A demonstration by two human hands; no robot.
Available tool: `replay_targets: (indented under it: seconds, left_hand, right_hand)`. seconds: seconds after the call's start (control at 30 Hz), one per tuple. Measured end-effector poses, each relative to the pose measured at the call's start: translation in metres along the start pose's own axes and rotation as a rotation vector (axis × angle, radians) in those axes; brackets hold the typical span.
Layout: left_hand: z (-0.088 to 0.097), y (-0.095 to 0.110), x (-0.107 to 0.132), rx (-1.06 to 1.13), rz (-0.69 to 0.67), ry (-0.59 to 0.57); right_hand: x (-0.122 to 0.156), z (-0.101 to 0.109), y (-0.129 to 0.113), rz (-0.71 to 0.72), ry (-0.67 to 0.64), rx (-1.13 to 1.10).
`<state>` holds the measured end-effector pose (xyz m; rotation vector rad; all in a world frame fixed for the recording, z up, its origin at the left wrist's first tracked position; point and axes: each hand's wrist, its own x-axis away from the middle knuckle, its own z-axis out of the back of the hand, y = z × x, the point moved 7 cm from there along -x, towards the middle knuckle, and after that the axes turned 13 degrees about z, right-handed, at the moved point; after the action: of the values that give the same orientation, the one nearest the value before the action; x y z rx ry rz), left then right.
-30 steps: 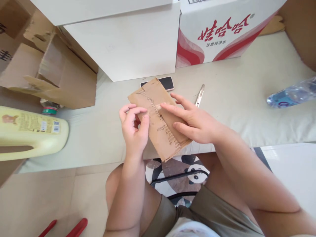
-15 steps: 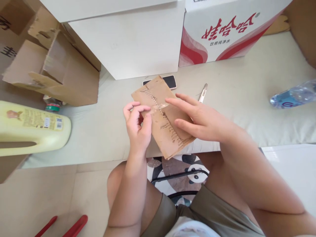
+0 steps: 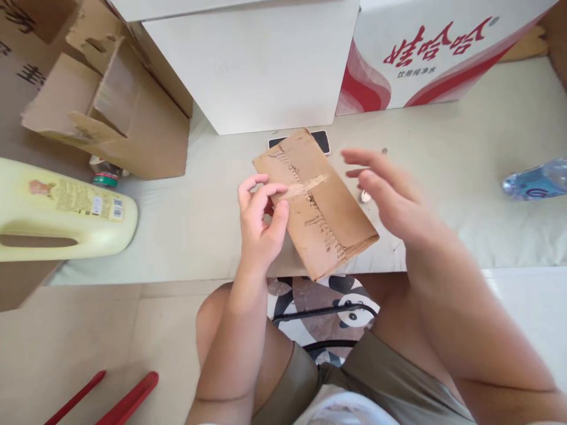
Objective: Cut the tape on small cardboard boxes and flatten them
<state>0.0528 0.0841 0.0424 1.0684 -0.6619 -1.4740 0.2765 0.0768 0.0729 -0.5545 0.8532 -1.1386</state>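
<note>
A folded piece of brown cardboard [image 3: 343, 206] lies slantwise before me, with a ragged torn seam and a strip of clear tape across it. My left hand [image 3: 264, 223] grips its left edge, thumb and fingers bent; some fingertips are hidden. Off the cardboard's right side, my right hand [image 3: 396, 198] is open and holds nothing, slightly blurred. It hovers over a box cutter [image 3: 365, 196], which it mostly covers. Under the far corner of the cardboard a phone [image 3: 323, 141] with a dark screen is partly hidden.
A white box [image 3: 252, 71] and a white-and-red carton [image 3: 398, 71] stand behind. On the left are an open cardboard box [image 3: 150, 130] and a yellow jug [image 3: 119, 206]. A water bottle [image 3: 538, 180] lies at right. Red handles [image 3: 133, 398] show at lower left.
My right hand has lifted off the cardboard and moved right, over the box cutter. My left hand keeps its hold on the cardboard's left edge. The camera view has shifted slightly.
</note>
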Motion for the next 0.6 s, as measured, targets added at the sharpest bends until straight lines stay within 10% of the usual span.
replay_targets:
  seconds: [0.13, 0.3, 0.43, 0.6]
  left_hand:
    - [0.003, 0.001, 0.004, -0.013, -0.084, -0.007]
    - [0.005, 0.008, 0.011, -0.078, -0.230, 0.028]
    - [0.001, 0.014, 0.016, -0.113, -0.346, -0.022]
    - [-0.005, 0.012, 0.018, -0.157, -0.352, -0.104]
  right_hand:
    - [0.016, 0.017, 0.059, -0.272, 0.197, 0.294]
    - [0.030, 0.003, 0.103, -0.463, -0.134, 0.545]
    - [0.029, 0.006, 0.107, -0.487, -0.135, 0.546]
    - [0.026, 0.021, 0.075, -0.263, 0.235, 0.019]
